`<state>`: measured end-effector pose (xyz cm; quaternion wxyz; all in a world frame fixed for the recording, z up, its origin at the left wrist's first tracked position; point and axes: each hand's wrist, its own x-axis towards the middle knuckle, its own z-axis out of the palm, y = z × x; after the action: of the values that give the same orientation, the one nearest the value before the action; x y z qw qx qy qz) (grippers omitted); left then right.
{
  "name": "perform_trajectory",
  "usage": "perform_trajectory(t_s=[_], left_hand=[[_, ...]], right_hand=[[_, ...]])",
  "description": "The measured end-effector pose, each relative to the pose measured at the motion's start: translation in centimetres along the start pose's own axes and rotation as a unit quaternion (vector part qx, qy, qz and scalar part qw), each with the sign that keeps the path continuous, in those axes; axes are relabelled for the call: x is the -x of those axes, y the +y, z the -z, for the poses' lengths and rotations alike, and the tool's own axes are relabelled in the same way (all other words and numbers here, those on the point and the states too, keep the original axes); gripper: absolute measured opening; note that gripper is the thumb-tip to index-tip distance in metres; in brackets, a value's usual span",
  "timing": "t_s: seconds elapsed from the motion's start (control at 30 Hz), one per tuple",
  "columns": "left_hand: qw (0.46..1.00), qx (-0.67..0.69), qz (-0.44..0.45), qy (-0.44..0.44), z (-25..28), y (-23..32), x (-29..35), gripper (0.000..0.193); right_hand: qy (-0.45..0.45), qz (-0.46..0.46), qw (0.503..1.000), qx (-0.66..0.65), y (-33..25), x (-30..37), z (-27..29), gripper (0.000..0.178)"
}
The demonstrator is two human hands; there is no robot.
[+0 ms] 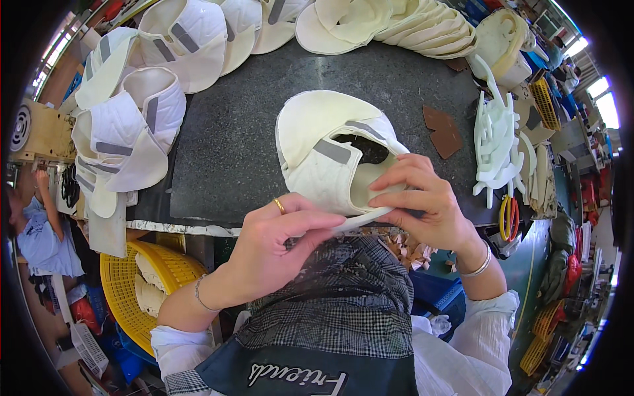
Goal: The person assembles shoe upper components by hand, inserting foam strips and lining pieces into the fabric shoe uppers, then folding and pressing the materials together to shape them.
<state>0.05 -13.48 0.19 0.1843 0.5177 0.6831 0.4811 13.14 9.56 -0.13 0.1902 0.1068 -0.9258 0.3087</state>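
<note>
A cream-white shoe upper [307, 158] with grey strips lies at the table's front edge, its opening turned toward me. My left hand [277, 237], with a gold ring, pinches a white foam strip [362, 219] between thumb and forefinger at the near rim. My right hand [426, 201] has its thumb and fingers closed on the same strip and the edge of the upper, fingertips reaching inside the opening. The strip runs along the near edge between both hands. Part of it is hidden under my fingers.
More white uppers [125, 132] stand along the left and far side. Stacked cream pieces [429, 30] sit at the far right. Foam strips [496, 135] are piled at the right, near brown scraps [442, 132] and scissors [508, 218]. A yellow basket [119, 290] stands below left.
</note>
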Motion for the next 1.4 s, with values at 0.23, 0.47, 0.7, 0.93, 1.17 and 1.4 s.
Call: perform_trajectory(t_s=[0.23,0.47,0.7,0.93,1.17,1.4], left_hand=[[0.983,0.072,0.166,-0.009,0.6,0.4,-1.2,0.022],[0.993,-0.11,-0.021,-0.023,1.4,-0.7,-5.1,0.033],[0.924,-0.282,-0.186,-0.178,1.0,-0.8,-8.7,0.017],[0.944,0.031,-0.05,-0.325,3.2,4.6,-8.0,0.018],[0.946,0.16,0.138,-0.246,4.3,0.4,-7.3,0.023],[0.892,0.41,0.135,-0.135,3.5,1.9,-4.9,0.017]], right_hand=[[-0.04,-0.012,0.999,-0.021,-1.2,-0.4,-0.5,0.022],[-0.034,0.011,0.999,-0.026,-1.0,-0.5,-0.9,0.02],[-0.057,0.021,0.998,-0.025,-1.0,0.2,0.0,0.02],[-0.075,-0.05,0.965,-0.246,-0.8,-0.7,6.3,0.02],[0.105,0.015,0.993,0.053,-1.8,-2.5,2.0,0.034],[0.136,0.079,0.978,0.136,-5.4,-1.1,1.7,0.033]])
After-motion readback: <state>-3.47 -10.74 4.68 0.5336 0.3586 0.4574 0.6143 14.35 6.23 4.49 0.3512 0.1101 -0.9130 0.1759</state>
